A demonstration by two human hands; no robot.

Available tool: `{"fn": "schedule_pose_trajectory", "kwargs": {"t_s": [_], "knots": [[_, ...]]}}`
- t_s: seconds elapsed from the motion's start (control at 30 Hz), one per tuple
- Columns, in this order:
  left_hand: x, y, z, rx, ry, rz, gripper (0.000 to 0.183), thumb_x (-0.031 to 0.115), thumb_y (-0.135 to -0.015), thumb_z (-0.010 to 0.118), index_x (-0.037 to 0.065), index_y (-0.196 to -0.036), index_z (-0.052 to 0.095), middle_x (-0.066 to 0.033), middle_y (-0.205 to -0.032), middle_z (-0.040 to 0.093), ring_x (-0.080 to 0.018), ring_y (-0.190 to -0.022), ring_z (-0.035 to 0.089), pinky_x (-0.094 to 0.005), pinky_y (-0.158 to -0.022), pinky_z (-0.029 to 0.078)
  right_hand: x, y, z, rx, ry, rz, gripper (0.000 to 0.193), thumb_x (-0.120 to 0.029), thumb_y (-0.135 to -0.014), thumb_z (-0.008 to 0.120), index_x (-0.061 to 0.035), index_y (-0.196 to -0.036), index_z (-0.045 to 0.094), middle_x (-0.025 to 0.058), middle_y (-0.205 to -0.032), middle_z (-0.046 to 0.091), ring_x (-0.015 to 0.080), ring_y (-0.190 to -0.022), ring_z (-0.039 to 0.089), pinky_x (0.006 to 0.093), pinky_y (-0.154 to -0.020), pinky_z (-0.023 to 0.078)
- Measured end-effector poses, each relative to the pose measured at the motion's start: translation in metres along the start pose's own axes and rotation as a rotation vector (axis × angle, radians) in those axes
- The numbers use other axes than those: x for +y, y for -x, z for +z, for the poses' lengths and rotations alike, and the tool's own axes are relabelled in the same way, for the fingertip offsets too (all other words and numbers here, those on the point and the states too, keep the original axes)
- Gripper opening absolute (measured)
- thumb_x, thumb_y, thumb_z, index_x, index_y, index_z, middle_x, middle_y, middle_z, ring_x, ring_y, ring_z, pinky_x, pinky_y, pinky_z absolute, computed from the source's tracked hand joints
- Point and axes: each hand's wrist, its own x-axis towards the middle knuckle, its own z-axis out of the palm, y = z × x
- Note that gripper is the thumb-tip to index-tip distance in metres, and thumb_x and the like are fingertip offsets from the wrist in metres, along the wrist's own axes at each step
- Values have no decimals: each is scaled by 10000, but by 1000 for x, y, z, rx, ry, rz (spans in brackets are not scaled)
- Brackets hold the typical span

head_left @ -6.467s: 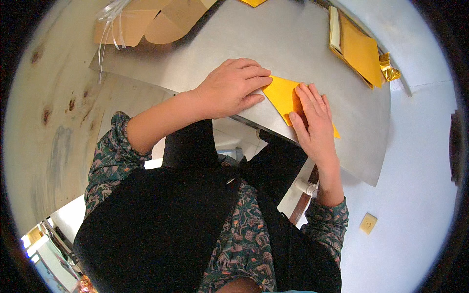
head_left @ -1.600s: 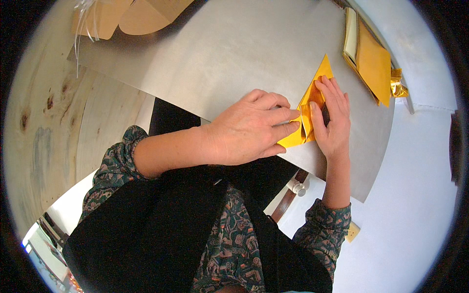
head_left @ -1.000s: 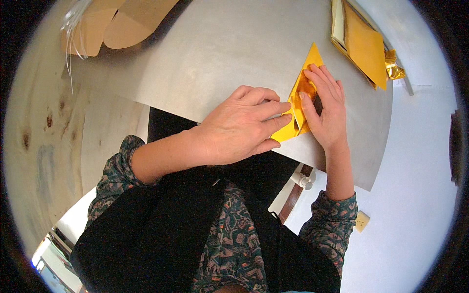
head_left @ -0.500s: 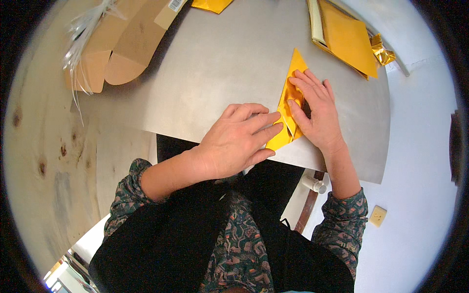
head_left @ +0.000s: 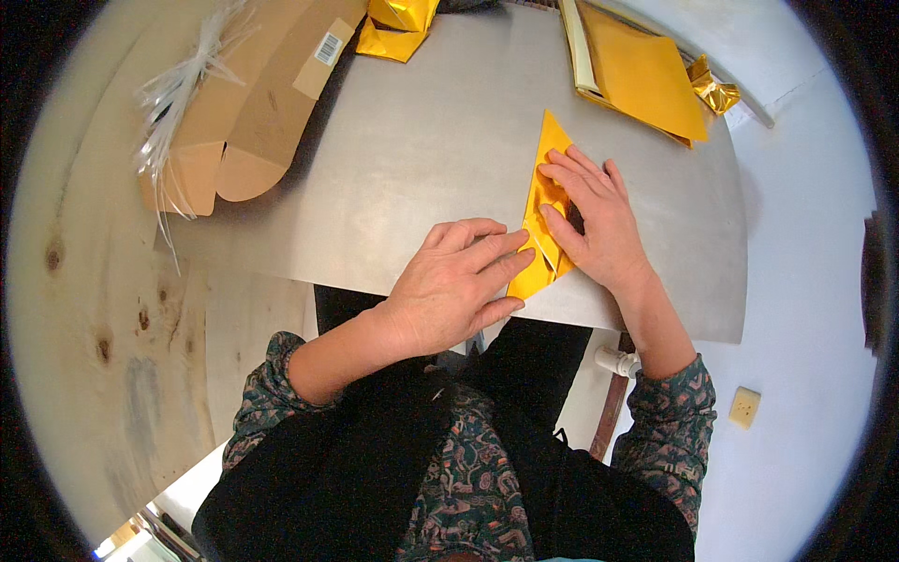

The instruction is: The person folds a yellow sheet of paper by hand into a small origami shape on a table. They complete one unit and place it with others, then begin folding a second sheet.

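Note:
A sheet of shiny gold paper (head_left: 536, 201), folded into a long narrow shape with a pointed far end, lies on the grey tabletop near its front edge. Its middle looks wrinkled, and a pale slit shows in the lower half. My left hand (head_left: 454, 276) is open, its fingers apart and their tips touching the paper's lower left edge. My right hand (head_left: 599, 220) rests over the paper's right side with fingers stretched across it and thumb apart on the wrinkled middle. That hand hides part of the right edge.
A cardboard box (head_left: 253, 112) with clear plastic strips (head_left: 173, 122) lies at the far left. Folded gold pieces (head_left: 389, 42) sit at the back. A stack of gold sheets (head_left: 641, 75) and a crumpled gold piece (head_left: 714, 92) are at the far right.
The whole view has shifted slightly, showing more of the gold pieces at the back. Both hands keep nearly the same places on the folded paper.

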Motion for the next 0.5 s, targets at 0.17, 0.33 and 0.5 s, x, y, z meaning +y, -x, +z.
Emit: {"fn": "schedule_pose_trajectory", "kwargs": {"t_s": [0.17, 0.33, 0.5], "knots": [[1, 1, 0, 6, 3, -2, 537, 297, -852, 801, 95, -1329, 659, -69, -1401, 609, -290, -1317, 523, -446, -1089, 419, 0, 1, 0, 8, -1, -5, 462, -300, -957, 665, -124, -1382, 623, 99, -1487, 595, 291, -1479, 445, 590, -1256, 197], [1, 1, -1, 16, 7, 2, 530, 299, -859, 795, 88, -1324, 657, -73, -1410, 606, -291, -1316, 521, -445, -1090, 414, 0, 0, 0, -3, 4, -5, 452, -294, -961, 663, -122, -1377, 629, 100, -1489, 594, 285, -1478, 447, 587, -1258, 193], [1, 4, -1, 9, -2, 0, 551, 297, -851, 795, 90, -1339, 648, -67, -1422, 601, -289, -1311, 524, -443, -1081, 415, -1, 0, 1, -10, 2, -7, 455, -300, -960, 661, -124, -1379, 629, 98, -1488, 596, 284, -1479, 445, 586, -1258, 192]]}}
